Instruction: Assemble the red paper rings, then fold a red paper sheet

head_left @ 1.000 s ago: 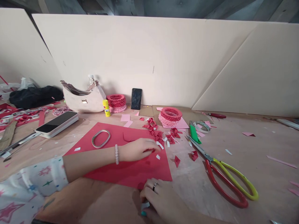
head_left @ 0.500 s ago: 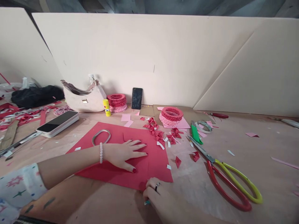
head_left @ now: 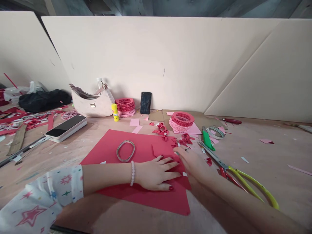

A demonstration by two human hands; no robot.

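Observation:
My left hand [head_left: 157, 175] lies flat with fingers spread on red paper [head_left: 102, 148]. Two layers show at the paper's right side, their lower right corners apart. A thin grey oval ring [head_left: 117, 152] rests on the paper, left of that hand. My right hand [head_left: 195, 162] is at the paper's upper right edge, fingers closed around a small teal thing, mostly hidden. Just beyond its fingertips are crumpled red paper scraps [head_left: 186, 139]. Large scissors [head_left: 262, 184] with one red and one yellow handle lie partly behind my right forearm.
Stacks of red and pink paper rings [head_left: 181, 119] stand near the white board [head_left: 136, 52]. A glue stick [head_left: 115, 113], a pale handbag [head_left: 91, 109] and an upright phone [head_left: 145, 102] are at the back. A green-handled cutter [head_left: 207, 139] lies by the scissors. Another phone [head_left: 66, 126] sits left.
My right hand has moved up from the paper's bottom edge to its upper right side. My left hand is further right and lower. The two paper layers' corners now show apart.

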